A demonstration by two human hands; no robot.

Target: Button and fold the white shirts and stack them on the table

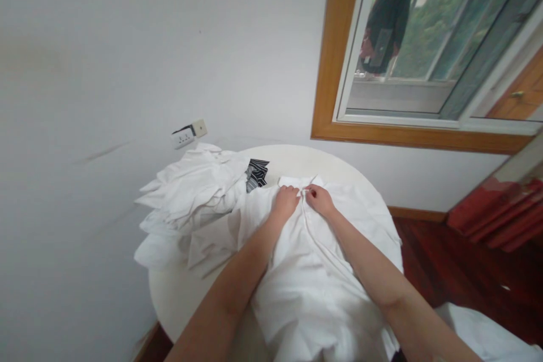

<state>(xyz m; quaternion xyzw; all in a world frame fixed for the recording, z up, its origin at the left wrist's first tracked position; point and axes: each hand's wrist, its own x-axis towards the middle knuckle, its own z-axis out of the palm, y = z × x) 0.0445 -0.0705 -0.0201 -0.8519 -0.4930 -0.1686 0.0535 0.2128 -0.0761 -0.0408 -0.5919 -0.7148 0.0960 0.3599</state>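
Partly in both grips (287, 200) (321, 200): white shirt (303, 277)

The fine detail at the fingertips of the left hand (287, 199) and right hand (320, 199) is too small to tell. The white garment (307, 288) continues beyond the near edge of the view, as do both forearms, which hide parts of it. At left, the striped cloth (258, 172) lies partly hidden by the white pile (197, 184) (whose overlapping layers defy counting). Far right, a dark shape (390, 22) beyond the glass is blurred.
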